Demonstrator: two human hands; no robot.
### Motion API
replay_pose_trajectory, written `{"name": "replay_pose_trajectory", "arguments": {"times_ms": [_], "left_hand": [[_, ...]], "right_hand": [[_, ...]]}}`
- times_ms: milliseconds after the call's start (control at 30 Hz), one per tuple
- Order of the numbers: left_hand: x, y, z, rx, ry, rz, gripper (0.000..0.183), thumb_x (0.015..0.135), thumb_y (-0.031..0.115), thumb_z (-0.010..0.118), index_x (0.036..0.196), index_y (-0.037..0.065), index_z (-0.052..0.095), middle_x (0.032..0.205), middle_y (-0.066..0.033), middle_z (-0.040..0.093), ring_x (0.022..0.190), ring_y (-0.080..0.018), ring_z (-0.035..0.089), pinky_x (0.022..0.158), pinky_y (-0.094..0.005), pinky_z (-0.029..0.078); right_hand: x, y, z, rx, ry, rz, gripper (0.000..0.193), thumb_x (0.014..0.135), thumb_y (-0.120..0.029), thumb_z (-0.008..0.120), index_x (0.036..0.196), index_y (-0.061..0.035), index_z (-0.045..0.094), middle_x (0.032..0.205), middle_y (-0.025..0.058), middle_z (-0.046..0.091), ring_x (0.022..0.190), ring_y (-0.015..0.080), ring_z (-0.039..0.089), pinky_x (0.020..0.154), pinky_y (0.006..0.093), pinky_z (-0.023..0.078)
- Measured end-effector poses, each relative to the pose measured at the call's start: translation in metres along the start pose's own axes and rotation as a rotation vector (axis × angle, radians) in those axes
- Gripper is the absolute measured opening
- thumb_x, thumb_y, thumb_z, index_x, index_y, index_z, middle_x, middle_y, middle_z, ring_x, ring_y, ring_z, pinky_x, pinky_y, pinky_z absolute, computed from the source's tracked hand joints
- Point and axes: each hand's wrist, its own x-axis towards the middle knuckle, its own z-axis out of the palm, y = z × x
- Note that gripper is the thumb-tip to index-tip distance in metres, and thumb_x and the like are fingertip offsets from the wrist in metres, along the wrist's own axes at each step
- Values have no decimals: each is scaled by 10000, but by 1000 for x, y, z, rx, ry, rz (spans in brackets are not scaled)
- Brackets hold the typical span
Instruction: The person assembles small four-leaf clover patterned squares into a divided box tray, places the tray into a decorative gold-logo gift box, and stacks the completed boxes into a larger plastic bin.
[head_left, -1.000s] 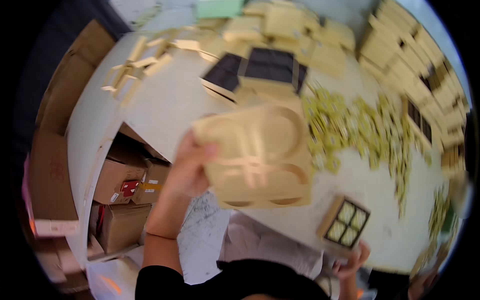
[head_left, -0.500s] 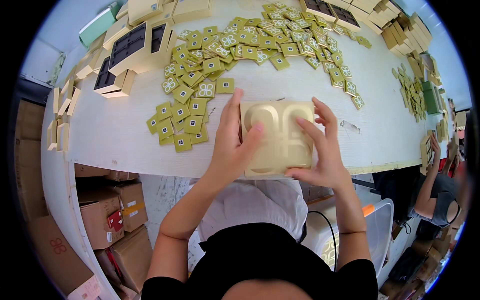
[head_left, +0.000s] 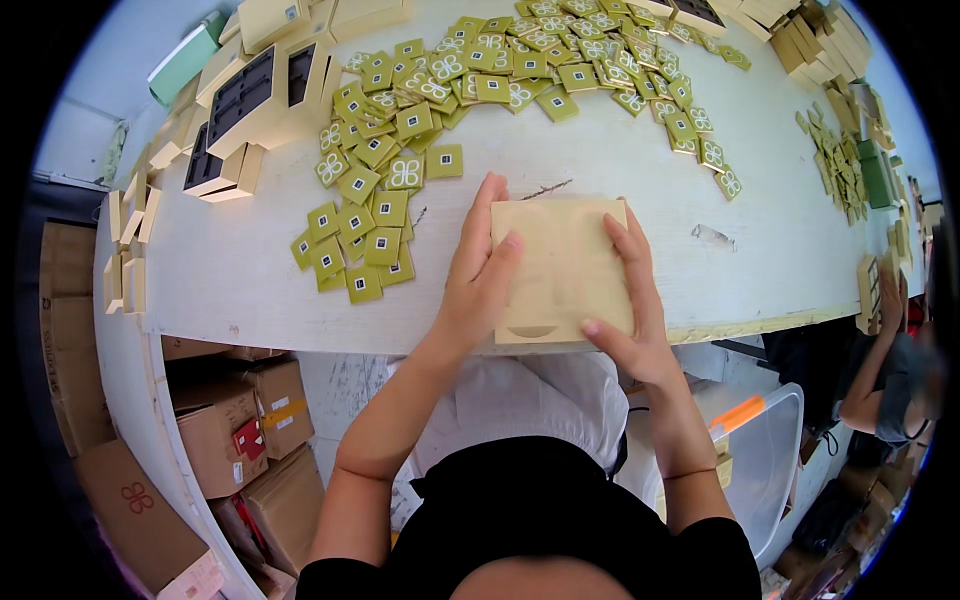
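Note:
At the table's front edge I hold a cream square box [head_left: 562, 262] between both hands. Its pale top shows faint rounded outlines and a darker curved mark near the front edge. My left hand [head_left: 482, 262] is closed along the box's left side, thumb at the top edge. On the opposite side, my right hand [head_left: 640, 300] grips with fingertips on the top and thumb near the front right corner. Small olive-green square packets [head_left: 412, 122] with white clover prints or small dark squares lie heaped beyond and to the left of the box.
Open cream boxes with black inserts [head_left: 243, 95] stand at the back left, beside small cream frames [head_left: 133, 215]. Cardboard cartons [head_left: 215, 425] sit under the table at left. A clear plastic bin [head_left: 765, 450] is by my right arm; a co-worker's arm [head_left: 868, 385] shows at far right.
The box's top has gone from glossy with a strongly raised clover shape to a flatter, paler look. Both hands still grip it; the view has shifted slightly.

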Motion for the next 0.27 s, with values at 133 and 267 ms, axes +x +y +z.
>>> {"name": "replay_pose_trajectory", "arguments": {"times_ms": [133,267], "left_hand": [[-1,3,-5,448,-34,177,668,934,164,502,1467,-53,163,1522,-216,222,1397,-369,236,1142,-412,182],[-3,-4,-18,912,-88,87,787,903,302,573,1467,-51,153,1534,-186,215,1406,-441,174,1148,-525,103]], "right_hand": [[-1,-12,0,-449,-121,-43,910,767,-374,717,1461,-12,254,1508,318,99,1392,462,179,1107,499,232],[-3,-18,-5,-639,-200,131,995,753,-406,738,1496,-66,171,1569,184,41,1419,430,142,1108,564,190]]}}
